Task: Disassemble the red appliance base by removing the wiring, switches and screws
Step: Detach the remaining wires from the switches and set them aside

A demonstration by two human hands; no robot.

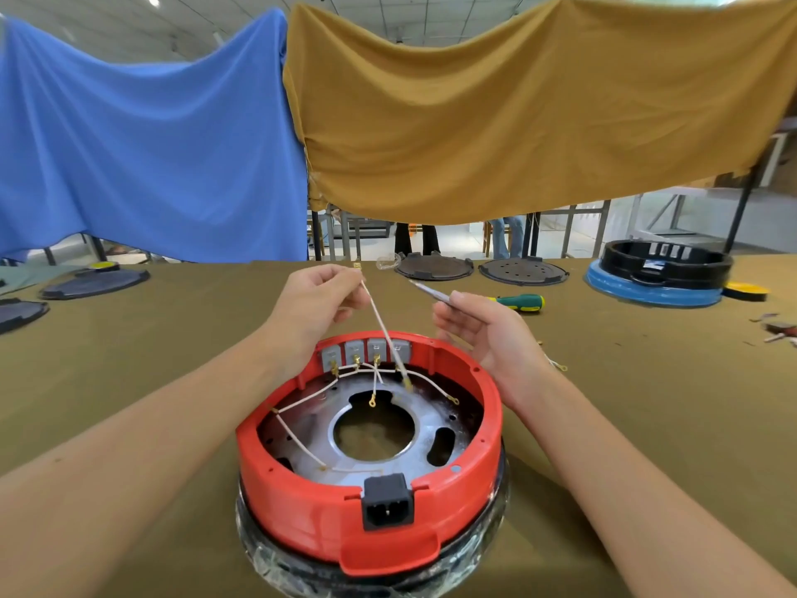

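My left hand (317,302) pinches a white wire (381,328) and lifts it taut out of the red base (371,507), which sits near me, centre of the table. My right hand (483,334) grips a slim metal tool (431,292), its tip pointing far-left. The risk, as I judge it: yank too hard and the wire snaps, or drags the whole base, since its far end may be caught by the grey switches (366,353). The olive cloth table (151,338) carries a green screwdriver (519,302) and dark lids; blue and mustard sheets hang behind.
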